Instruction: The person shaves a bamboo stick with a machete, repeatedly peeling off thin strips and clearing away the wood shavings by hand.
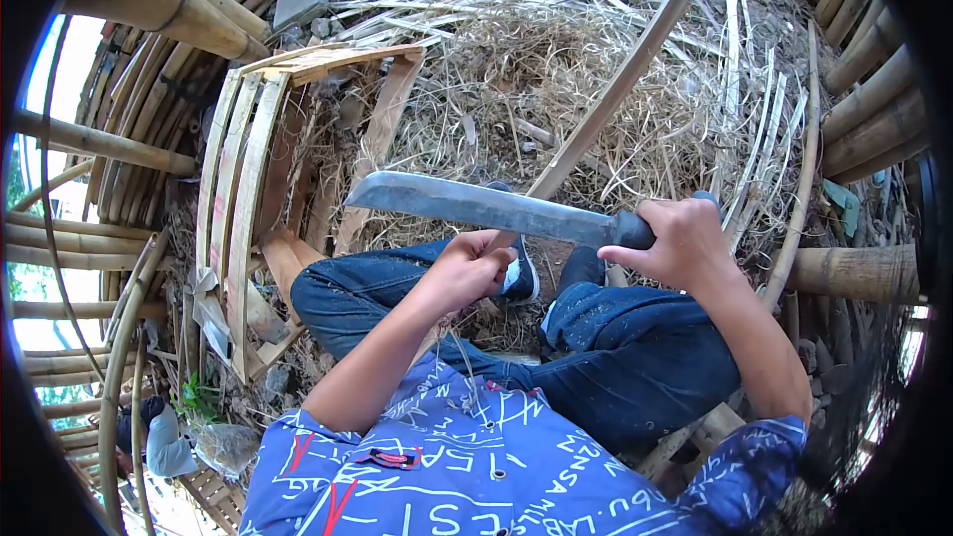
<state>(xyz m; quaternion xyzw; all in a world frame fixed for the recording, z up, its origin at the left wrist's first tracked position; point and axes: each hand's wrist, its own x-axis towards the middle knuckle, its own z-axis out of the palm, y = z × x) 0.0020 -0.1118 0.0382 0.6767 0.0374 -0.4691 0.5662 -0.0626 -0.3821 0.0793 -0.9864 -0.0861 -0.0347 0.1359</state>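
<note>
right hand (685,238) grips the machete (476,203), blade crosswise, tip left — left hand (467,268) clasps the bamboo slat (615,89), slanting up-right.

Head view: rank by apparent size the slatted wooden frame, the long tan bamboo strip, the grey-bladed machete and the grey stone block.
1. slatted wooden frame
2. long tan bamboo strip and grey-bladed machete: look alike, unranked
3. grey stone block

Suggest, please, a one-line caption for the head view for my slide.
Right hand grips a large knife while the left hand holds a long bamboo strip, amid bamboo shavings.
</note>
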